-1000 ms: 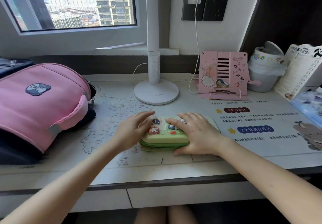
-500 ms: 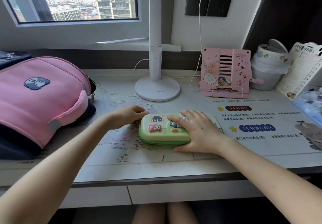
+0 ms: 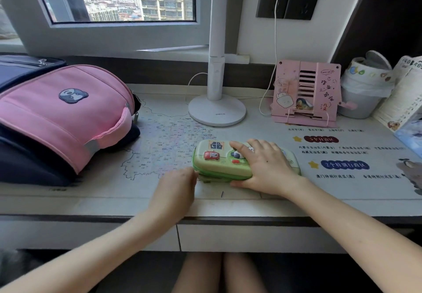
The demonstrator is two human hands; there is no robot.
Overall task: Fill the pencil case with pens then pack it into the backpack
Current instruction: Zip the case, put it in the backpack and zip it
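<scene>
A green pencil case point(image 3: 214, 155) with cartoon stickers lies closed on the desk mat point(image 3: 159, 146), near the front edge. My right hand point(image 3: 267, 167) lies flat over its right half, thumb against the front side, holding it down. My left hand point(image 3: 175, 187) is at the case's front left corner, fingers pinched together at the zip seam; what they pinch is hidden. The pink and navy backpack point(image 3: 64, 114) lies on its side at the left of the desk, its opening turned toward the case. No pens are in view.
A white lamp base point(image 3: 217, 110) stands behind the case, with a cord running to the wall socket. At the back right are a pink book stand point(image 3: 306, 92), a small lined bin point(image 3: 363, 92) and a leaning booklet point(image 3: 404, 94). The desk's front edge is just below my hands.
My left hand has travelled from the top of the case, around its left end, to the front left corner. My right hand has kept pressing on the case.
</scene>
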